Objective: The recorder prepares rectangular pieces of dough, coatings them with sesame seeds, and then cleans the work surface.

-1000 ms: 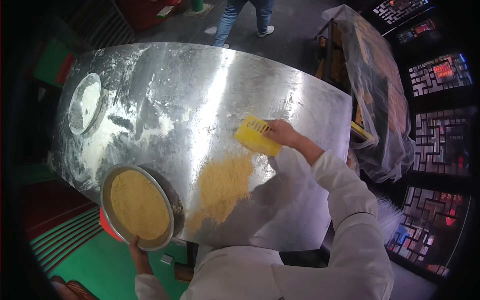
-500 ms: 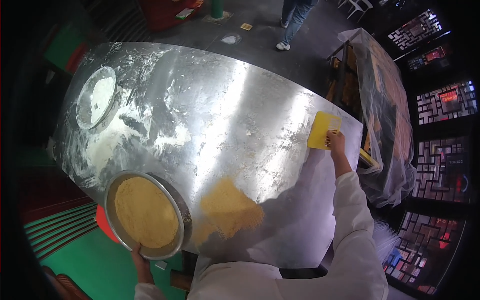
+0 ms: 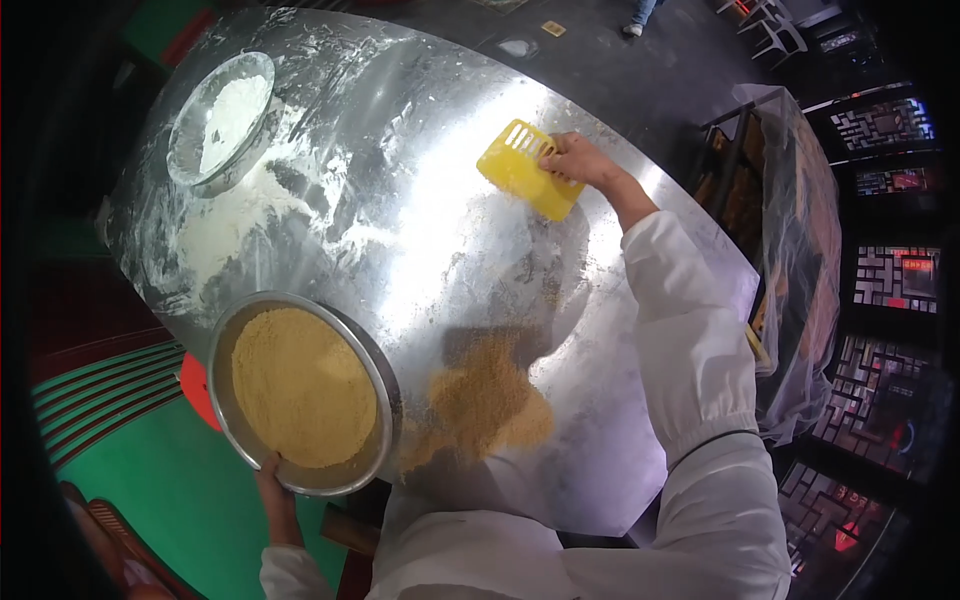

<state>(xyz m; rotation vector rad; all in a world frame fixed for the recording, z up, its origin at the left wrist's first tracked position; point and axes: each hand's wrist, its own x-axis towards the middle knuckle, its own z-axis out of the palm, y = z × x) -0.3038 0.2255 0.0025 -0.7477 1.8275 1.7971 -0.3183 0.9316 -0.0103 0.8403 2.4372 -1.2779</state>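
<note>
Your right hand (image 3: 580, 163) is closed on the slotted end of the yellow scraper (image 3: 530, 183), thumb across the face near the slots; blade points away from you, over the far-right half of the metal table (image 3: 590, 470). Can't tell if its edge touches the surface. Your left hand (image 3: 273, 480) grips the near rim of the steel bowl (image 3: 374, 440), thumb on the lip, remaining fingers hidden below, so can't tell how tight. Bowl sits at the table's near-left edge, partly past it, and holds yellow crumbly powder (image 3: 300, 390). Loose yellow crumbs (image 3: 485, 400) lie just right of the bowl, partly in shadow. Far left: shallow dish (image 3: 183, 150) with white powder (image 3: 236, 115), more white smears on the metal around it.
</note>
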